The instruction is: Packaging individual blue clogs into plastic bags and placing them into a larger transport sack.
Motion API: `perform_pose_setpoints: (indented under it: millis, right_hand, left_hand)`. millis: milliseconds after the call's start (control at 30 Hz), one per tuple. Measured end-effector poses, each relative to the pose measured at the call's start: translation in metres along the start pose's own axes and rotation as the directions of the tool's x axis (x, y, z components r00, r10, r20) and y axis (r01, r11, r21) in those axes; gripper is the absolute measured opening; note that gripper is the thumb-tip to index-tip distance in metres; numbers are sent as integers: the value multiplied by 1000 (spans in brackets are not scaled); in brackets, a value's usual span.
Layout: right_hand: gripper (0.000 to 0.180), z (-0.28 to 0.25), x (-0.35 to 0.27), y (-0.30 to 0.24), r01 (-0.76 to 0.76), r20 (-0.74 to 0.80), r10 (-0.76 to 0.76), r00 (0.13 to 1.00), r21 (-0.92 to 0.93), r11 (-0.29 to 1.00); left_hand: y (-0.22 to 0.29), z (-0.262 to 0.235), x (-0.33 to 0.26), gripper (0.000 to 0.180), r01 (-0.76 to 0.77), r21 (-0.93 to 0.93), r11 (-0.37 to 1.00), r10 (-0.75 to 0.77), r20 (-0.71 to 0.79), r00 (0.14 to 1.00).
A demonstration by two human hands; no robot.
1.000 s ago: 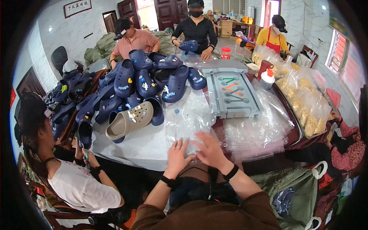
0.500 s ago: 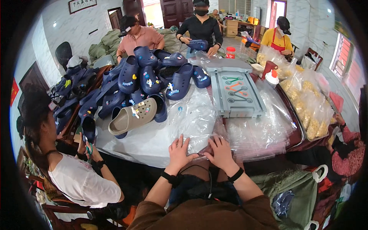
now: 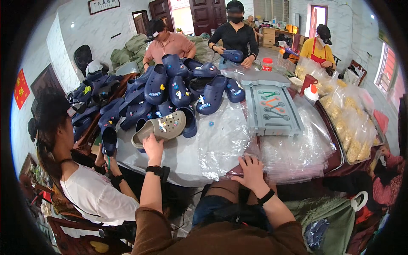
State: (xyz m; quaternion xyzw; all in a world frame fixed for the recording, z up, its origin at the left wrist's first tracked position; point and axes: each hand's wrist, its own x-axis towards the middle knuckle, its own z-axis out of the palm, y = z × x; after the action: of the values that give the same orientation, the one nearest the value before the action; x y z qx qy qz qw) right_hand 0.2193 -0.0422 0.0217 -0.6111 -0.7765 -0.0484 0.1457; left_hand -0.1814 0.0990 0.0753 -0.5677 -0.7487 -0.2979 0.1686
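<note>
My left hand (image 3: 153, 145) is stretched forward and its fingers touch the heel end of a beige clog (image 3: 160, 127) with small charms, lying on the grey table (image 3: 178, 157). Whether it grips the clog is unclear. My right hand (image 3: 250, 169) rests flat on the near table edge, pressing on a clear plastic bag (image 3: 221, 140). Behind the beige clog rises a pile of dark blue clogs (image 3: 178, 87).
A person in white sits close at my left (image 3: 85, 187). Three people work across the table. A grey tray with tool-shaped slots (image 3: 272, 108) lies right of centre, beside stacked clear bags (image 3: 297, 148) and bags of yellow pieces (image 3: 352, 123). A green bag (image 3: 331, 216) sits at my right.
My left hand left the plastic bag at the table edge and reached forward-left to the beige clog. My right hand stayed on the bag near the edge.
</note>
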Motion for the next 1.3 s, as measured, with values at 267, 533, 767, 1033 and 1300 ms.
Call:
perform_pose_setpoints:
  millis: [267,533,767,1033,1300]
  right_hand:
    - [96,13,13,3,38,-78,-35,996,34,999]
    - [62,18,22,28,27,-192,47,980,364,931]
    - [62,-12,7,35,-140,131,263,956,990,14]
    - [100,-31,-16,21,-1,-144,221,965,835,550]
    - [67,-63,-30,12,-238,-318,388,865,420,875]
  left_hand:
    - [55,-48,-28,32,-37,-786,617,8,-41,999]
    - [160,-82,-96,48,813,-469,-345,460,670,582]
    - [207,-32,-158,46,866,-286,-411,559,671,487]
    - [209,-50,-134,27,657,-623,425,646,717,262]
    - [138,11,-142,78,-390,-487,782,557,262,788]
